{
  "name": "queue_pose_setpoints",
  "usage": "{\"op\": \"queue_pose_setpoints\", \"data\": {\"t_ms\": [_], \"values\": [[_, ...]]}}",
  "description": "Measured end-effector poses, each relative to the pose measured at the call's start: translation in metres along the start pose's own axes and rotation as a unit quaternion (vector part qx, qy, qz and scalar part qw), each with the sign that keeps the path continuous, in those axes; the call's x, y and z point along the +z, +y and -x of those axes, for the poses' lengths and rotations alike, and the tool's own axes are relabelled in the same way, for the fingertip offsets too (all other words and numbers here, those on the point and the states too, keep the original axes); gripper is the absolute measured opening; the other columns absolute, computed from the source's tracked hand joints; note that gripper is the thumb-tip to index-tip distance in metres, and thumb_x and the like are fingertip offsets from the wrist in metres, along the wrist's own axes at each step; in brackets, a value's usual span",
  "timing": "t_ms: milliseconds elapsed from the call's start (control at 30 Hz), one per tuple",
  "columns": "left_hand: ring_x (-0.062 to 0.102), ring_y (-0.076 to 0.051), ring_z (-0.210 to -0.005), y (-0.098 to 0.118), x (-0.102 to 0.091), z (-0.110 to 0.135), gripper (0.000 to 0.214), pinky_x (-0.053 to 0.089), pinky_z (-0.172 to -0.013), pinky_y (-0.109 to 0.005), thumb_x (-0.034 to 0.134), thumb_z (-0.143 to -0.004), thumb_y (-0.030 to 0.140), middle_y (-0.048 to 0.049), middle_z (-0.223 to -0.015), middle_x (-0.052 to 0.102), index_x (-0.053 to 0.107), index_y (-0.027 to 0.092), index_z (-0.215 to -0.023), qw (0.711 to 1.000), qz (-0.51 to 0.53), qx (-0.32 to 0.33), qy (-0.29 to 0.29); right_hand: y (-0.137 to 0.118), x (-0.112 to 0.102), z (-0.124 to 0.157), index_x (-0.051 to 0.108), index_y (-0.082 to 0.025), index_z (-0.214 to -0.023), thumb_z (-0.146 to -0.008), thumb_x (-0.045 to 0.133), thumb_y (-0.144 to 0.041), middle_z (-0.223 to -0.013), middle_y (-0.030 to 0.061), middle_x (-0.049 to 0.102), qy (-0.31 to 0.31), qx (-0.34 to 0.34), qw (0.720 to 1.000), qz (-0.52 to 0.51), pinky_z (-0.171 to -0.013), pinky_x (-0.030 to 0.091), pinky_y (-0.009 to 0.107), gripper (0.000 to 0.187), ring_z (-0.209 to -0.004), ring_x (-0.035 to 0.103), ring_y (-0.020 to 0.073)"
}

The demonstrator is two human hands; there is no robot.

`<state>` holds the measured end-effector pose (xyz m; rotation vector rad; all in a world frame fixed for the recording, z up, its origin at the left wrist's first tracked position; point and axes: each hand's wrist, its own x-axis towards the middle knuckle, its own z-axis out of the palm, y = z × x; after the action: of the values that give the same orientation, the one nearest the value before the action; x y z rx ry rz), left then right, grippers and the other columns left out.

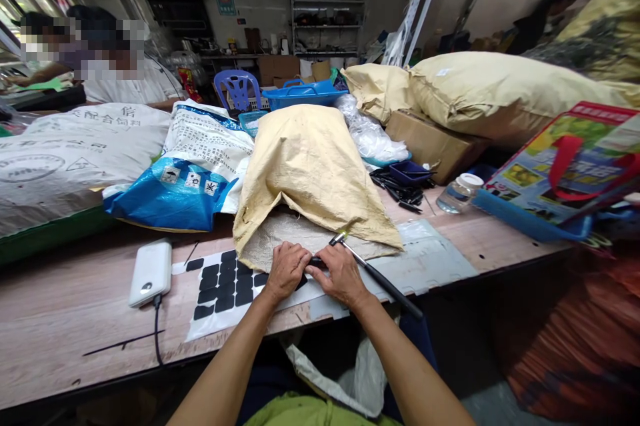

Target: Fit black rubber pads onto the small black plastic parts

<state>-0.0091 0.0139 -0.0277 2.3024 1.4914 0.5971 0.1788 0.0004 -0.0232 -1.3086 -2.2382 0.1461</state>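
I saw both hands low centre: left hand [286, 269] and right hand [341, 273] fingers pinching a small black piece [316, 262] above the cluttered wooden worktop [75, 319].

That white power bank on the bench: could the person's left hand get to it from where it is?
Probably yes. The power bank lies on the bench to the left of the left hand, with only flat black pads between them.

Small black piece [316, 262] is sitting pinched between left hand [287, 270] and right hand [343, 273]; fingers are hiding its shape. Sticker sheet [225, 287] is lying partly tucked under the yellow sack [315, 173]. Person's face at far left is appearing blurred.
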Motion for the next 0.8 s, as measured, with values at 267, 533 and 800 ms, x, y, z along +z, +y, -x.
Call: {"op": "queue_pose_setpoints", "data": {"t_ms": [267,533,800], "values": [[0.051,-0.023,-0.098,0.0037,0.0012,0.0020,0.037,0.030,-0.094,-0.043,0.037,-0.106,0.038,-0.0024,-0.092,0.067,0.066,0.023,-0.091,0.999,0.002,0.042,-0.009,0.0039,0.0033,0.0019,0.061,-0.019,-0.078,-0.096,0.062,-0.031,-0.086,0.0044,0.061,-0.001,-0.025,1.000,-0.006,-0.078,0.034,0.033,0.021,-0.086,0.048,0.0204],[0.051,-0.021,-0.094,0.0022,-0.0030,0.0016,0.040,0.030,-0.092,-0.042,0.033,-0.107,0.037,-0.0005,-0.085,0.065,0.061,0.022,-0.082,0.999,0.029,0.028,-0.032,0.0002,-0.0014,0.0025,0.062,-0.020,-0.081,-0.093,0.067,-0.040,-0.084,0.0035,0.063,-0.011,-0.023,1.000,-0.017,-0.079,0.034,0.033,0.023,-0.084,0.049,0.0202],[0.050,-0.021,-0.091,0.0029,-0.0049,0.0027,0.043,0.030,-0.092,-0.043,0.033,-0.105,0.036,-0.0007,-0.080,0.064,0.058,0.022,-0.074,0.998,0.033,0.036,-0.038,-0.0011,-0.0031,0.0013,0.062,-0.020,-0.077,-0.094,0.064,-0.046,-0.080,0.0029,0.062,-0.023,-0.045,0.999,0.004,-0.077,0.032,0.034,0.031,-0.080,0.048,0.0197]]}}
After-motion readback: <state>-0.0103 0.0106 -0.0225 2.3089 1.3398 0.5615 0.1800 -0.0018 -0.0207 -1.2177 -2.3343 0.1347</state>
